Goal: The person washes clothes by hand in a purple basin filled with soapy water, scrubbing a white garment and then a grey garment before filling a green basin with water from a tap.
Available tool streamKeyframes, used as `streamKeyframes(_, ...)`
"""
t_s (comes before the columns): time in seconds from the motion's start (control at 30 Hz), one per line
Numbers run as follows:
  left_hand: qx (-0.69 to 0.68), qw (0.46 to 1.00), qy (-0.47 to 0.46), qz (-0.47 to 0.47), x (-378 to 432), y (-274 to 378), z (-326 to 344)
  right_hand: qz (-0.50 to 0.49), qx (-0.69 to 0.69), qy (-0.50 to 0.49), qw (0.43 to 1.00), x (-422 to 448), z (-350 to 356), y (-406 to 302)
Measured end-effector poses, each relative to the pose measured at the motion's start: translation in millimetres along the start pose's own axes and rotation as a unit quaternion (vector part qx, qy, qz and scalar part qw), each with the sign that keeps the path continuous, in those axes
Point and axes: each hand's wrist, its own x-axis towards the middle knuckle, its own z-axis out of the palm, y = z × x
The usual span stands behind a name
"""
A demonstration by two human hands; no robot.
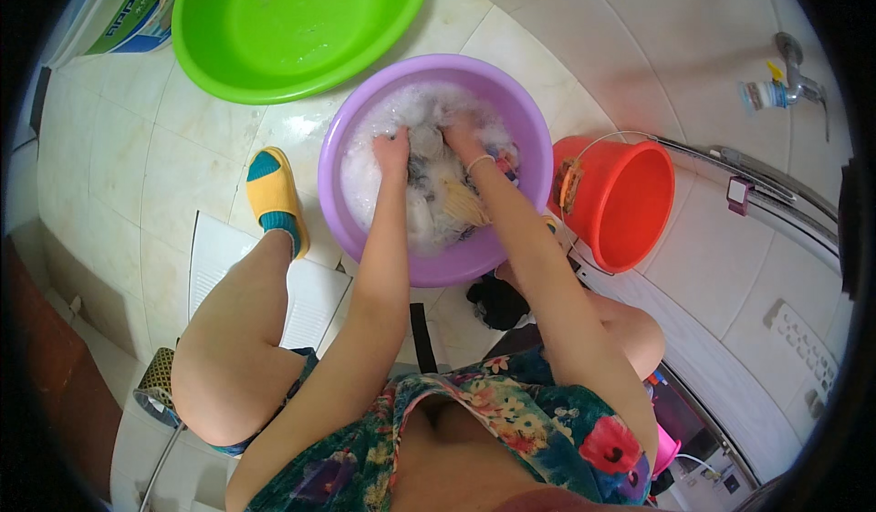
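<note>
A purple plastic basin [438, 272] stands on the tiled floor before me, with sudsy water and wet clothes in it. My left hand [392, 150] is at the left part of the foam, its fingers curled on a pale wet garment [426, 144]. On the other side of that cloth, my right hand [464, 134] reaches into the suds, and foam hides its fingertips. A yellowish ribbed cloth [464, 202] lies between my forearms. Some red and blue patterned fabric [505, 161] shows by my right wrist.
A green basin [301, 19] sits beyond to the left. An orange-red bucket [633, 207] with a wire handle leans at the right, below a wall tap [797, 87]. A white squat toilet [315, 300] is set in the floor. A dark cloth [498, 301] lies behind the purple basin.
</note>
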Motion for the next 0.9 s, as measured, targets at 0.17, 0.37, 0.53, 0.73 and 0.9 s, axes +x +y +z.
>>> streamKeyframes(0.17, -0.452, 0.873, -0.098, -0.157, 35, -30, -24, 0.096, 0.273, 0.023, 0.957, 2, -17, -98)
streamKeyframes(0.37, -0.535, 0.797, -0.248, -0.125, 18, -2, -20, -0.091, 0.285, -0.123, 0.946, -51, -77, -161)
streamKeyframes(0.53, -0.32, 0.926, -0.08, -0.186, -6, 39, -36, 0.078, 0.013, 0.019, 0.997, -2, -71, -121)
streamKeyframes(0.73, -0.236, 0.965, -0.111, -0.022, 11, 5, -52, 0.096, 0.037, -0.01, 0.995, -6, -42, -77)
streamKeyframes(0.9, 0.063, 0.989, 0.039, 0.128, -3, -16, -35, 0.087, 0.118, -0.002, 0.989, -1, -26, -42)
